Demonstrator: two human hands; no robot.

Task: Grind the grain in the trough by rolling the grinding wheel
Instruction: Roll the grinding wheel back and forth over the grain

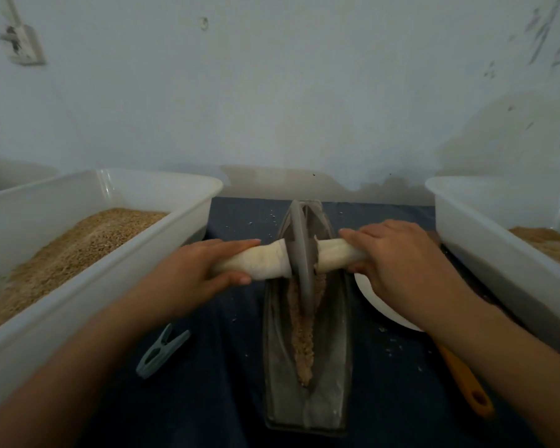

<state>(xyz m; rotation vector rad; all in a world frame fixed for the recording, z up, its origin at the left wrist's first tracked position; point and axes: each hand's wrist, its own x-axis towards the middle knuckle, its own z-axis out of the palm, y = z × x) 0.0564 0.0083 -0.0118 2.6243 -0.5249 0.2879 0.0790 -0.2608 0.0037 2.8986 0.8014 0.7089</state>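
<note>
A grey boat-shaped metal trough (332, 357) lies lengthwise on the dark cloth, with a line of brown crushed grain (303, 344) along its groove. The grey grinding wheel (299, 250) stands upright in the groove toward the far half. A cloth-wrapped axle handle (262, 258) runs through it to both sides. My left hand (191, 270) grips the left part of the handle, thumb under it. My right hand (398, 257) wraps over the right part, covering its end.
A white tub (136, 250) of whole grain stands at the left. Another white tub (485, 234) with brown meal stands at the right. A white bowl (385, 308) sits under my right forearm. A grey clothes peg (162, 350) and an orange handle (466, 383) lie on the cloth.
</note>
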